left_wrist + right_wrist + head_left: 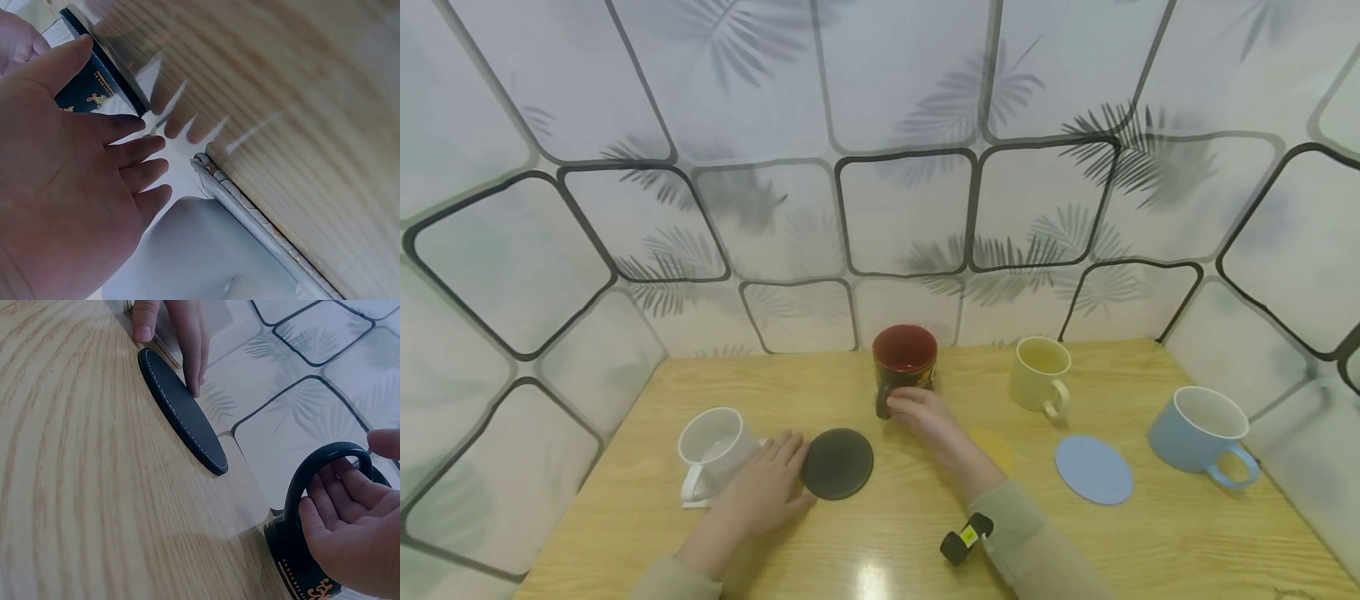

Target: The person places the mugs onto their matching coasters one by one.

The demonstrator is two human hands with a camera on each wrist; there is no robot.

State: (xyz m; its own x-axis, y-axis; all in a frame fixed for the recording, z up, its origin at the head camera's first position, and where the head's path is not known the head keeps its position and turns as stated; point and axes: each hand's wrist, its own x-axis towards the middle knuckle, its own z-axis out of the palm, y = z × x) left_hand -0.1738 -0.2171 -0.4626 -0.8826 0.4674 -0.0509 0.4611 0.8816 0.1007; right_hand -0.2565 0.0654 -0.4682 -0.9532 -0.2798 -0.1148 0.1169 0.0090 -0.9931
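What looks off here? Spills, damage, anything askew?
No spill or damage visible. Mildly odd: the blue mug stands beside, not on, the blue coaster, while the white mug has a white coaster underneath.

The table (790,560) had a pale wooden top with clear grain; on its left part lay a white coaster (694,504), which carried a white cup (711,450); beside it lay a round black coaster (838,463) with stitched edge; further to the right lay a yellow coaster (1000,450), partly covered from view, and a round blue coaster (1093,469); behind these two stood a yellow cup (1033,383); at the far right stood a blue cup (1187,433); near the back edge was a dark mug (904,377), its base hidden
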